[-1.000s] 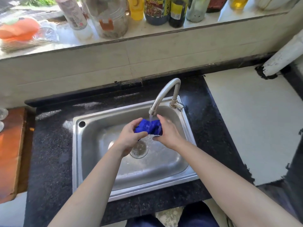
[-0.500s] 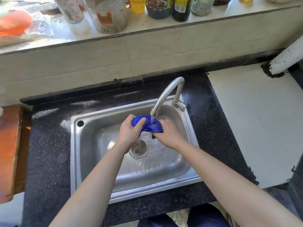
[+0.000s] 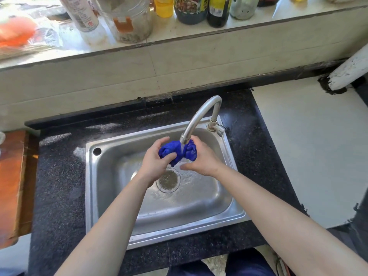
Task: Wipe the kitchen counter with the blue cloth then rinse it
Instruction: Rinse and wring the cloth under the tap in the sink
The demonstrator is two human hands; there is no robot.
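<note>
Blue crumpled cloth [image 3: 190, 153] sits right under the spout of the curved steel tap [image 3: 199, 114], in running water. Half a second ago it was one rounded bundle; now it is pulled into two lobes between the left hand [image 3: 154, 162] and the right hand [image 3: 203, 159], each grip closed on it. Behind the tap, the dark bottle [image 3: 217, 10] shows a barcode, but its writing is unreadable.

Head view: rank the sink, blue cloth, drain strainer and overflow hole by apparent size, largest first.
1. sink
2. blue cloth and drain strainer: look alike; the cloth is bunched up and nearer the camera, so unranked
3. overflow hole
</note>
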